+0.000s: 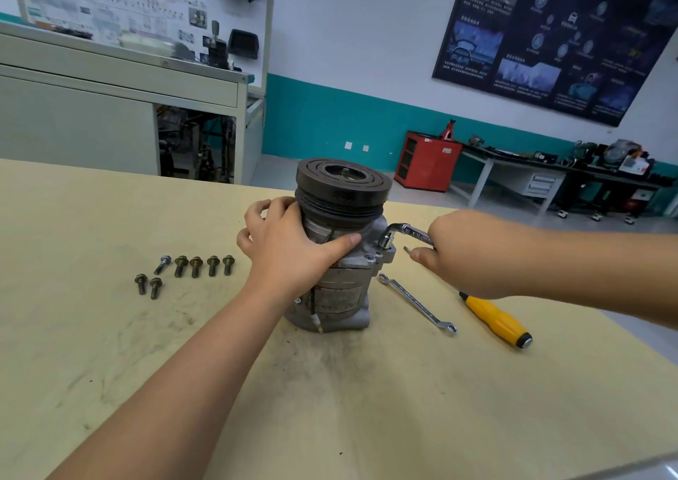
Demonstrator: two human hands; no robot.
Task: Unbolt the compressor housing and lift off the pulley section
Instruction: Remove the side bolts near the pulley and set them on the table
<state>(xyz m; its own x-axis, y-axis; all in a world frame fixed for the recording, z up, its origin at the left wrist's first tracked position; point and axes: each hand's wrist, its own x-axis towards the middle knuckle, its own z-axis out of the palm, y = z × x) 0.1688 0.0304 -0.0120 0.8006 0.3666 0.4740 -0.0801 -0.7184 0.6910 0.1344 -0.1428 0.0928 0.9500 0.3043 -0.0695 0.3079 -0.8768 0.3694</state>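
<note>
- Seven bolts (183, 272) out, lying on table (110, 332) left of compressor (341, 281).
- Left hand (290, 244) grasps housing under pulley (343, 189).
- Right hand (473, 255) grips offset wrench (400, 233) on a bolt; pulley section not lifted.

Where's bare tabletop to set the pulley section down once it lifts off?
Bare: the near tabletop, in front of the compressor, this side of the spanner and screwdriver; also far left, past the bolts. Crowded: the compressor's right side.
</note>
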